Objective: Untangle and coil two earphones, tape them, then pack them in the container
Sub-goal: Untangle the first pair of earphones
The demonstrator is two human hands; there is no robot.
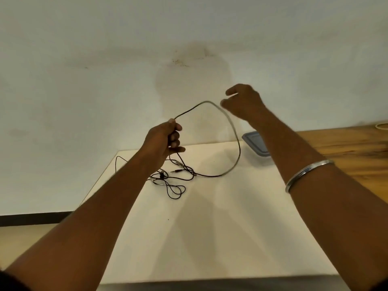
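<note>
My left hand is raised above the white table and grips a black earphone cable. From that hand the cable arcs up and to the right, then falls in a wide loop down to the table. My right hand hovers by the top of the loop, fingers loosely curled and holding nothing; whether it touches the cable is unclear. A tangle of earphone cables with a jack plug lies on the table under my left hand. The clear container with a grey lid stands at the table's back right, partly behind my right forearm.
A wooden surface adjoins the white table on the right, with a small pale ring at its far edge. A bare wall rises behind. The floor shows at the lower left. A metal bangle circles my right wrist.
</note>
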